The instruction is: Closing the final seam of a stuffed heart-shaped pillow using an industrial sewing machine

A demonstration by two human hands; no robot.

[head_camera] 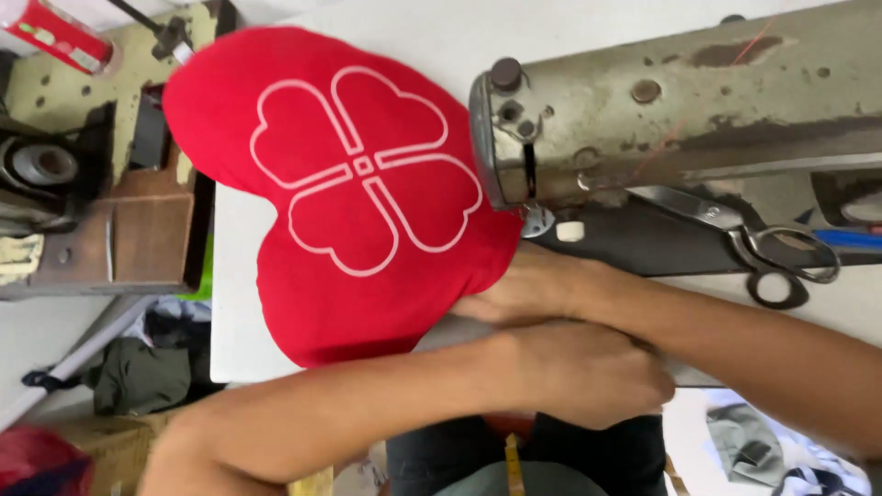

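A heart-shaped cushion (358,193) lies on the bench (234,303), reaching past its left edge, with the sewing machine (680,110) just to its right. Scissors (753,248) rest under the machine's arm. At the near edge, the left hand (579,372) and right hand (519,289) meet at the cushion's lower right.

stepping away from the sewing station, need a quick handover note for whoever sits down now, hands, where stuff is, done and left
Left hand: crosses in front, closed on the near edge of the red heart cushion, by the sewing machine.
Right hand: flat against the cushion's edge below the machine head.
Things: cushion lies on the white table, stuffed, clover outline facing up; scissors rest behind the machine.
Done: cushion looks filled.
Left: the seam under the hands is hidden, cannot tell if closed.
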